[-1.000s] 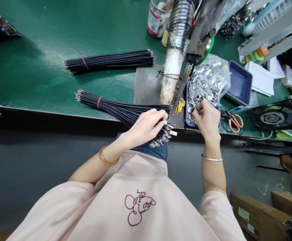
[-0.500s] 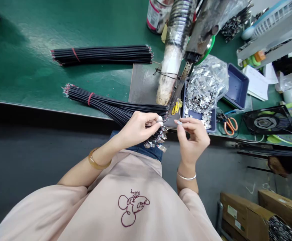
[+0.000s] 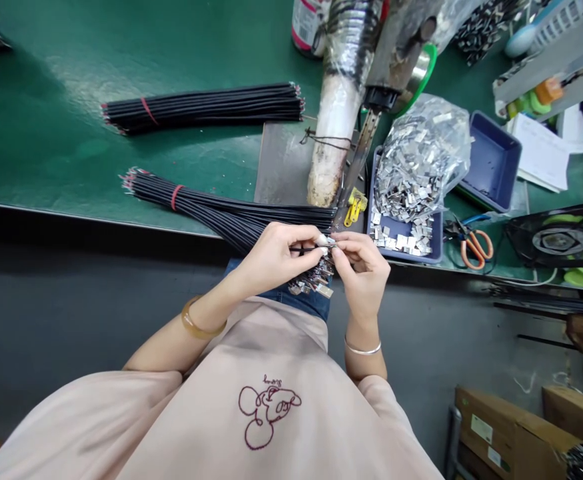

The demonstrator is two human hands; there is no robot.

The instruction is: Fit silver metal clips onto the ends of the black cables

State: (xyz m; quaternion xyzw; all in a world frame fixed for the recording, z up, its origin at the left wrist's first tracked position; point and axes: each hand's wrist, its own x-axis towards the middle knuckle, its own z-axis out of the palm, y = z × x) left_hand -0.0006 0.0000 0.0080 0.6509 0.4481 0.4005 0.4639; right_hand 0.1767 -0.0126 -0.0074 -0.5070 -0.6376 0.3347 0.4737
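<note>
My left hand (image 3: pixel 279 255) grips the near end of a bundle of black wires (image 3: pixel 206 208) tied with a red band; the bundle lies across the green table's front edge. One wire is pinched out between its thumb and finger. Several wire ends below the hand carry small metal terminals (image 3: pixel 314 281). My right hand (image 3: pixel 361 267) is pressed against the left fingertips and pinches a small metal terminal at the tip of that wire. A blue tray (image 3: pixel 434 241) with loose metal terminals sits just right of my hands.
A second black wire bundle (image 3: pixel 206 107) lies farther back on the green table (image 3: pixel 71 133). A taped machine arm (image 3: pixel 339 100) hangs over a grey plate (image 3: pixel 281 167). A bag of terminals (image 3: pixel 416 160), an empty blue tray (image 3: pixel 491 160), orange scissors (image 3: pixel 474 245) and a fan (image 3: pixel 561 237) stand right. Cardboard boxes (image 3: pixel 511 427) sit on the floor.
My right hand left the blue tray with a terminal and came left to meet the left hand's fingertips. The left hand kept its grip on the wire bundle.
</note>
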